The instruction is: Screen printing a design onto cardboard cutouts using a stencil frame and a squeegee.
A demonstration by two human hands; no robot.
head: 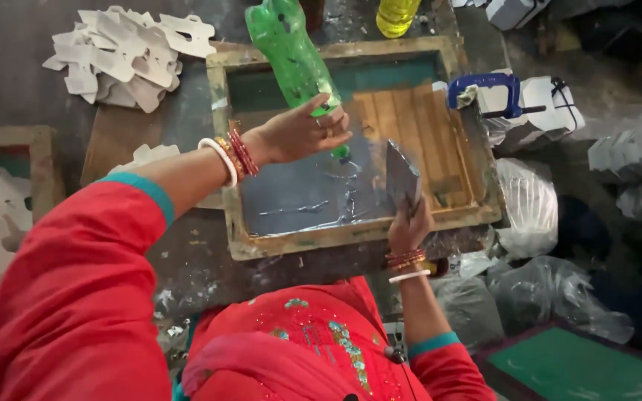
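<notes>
Head view: pile of white cut-outs point(129, 56) at far left of tabletop point(9, 67). Left hand point(302, 134) grips green plastic bottle point(291, 52), tilted neck-down over wooden printing frame point(351, 238) with wet grey ink. Right hand point(409, 226) clasps grey squeegee point(401, 178) upright on screen. Blue clamp point(484, 93) pins frame's right edge.

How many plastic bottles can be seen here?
2: a green plastic bottle tipped over the wooden frame in the left hand, and a yellow plastic bottle at the top edge.

A screen-printing workshop: wooden printing frame point(351, 238), blue clamp point(484, 93), stacked white cut-outs point(124, 56).
</notes>
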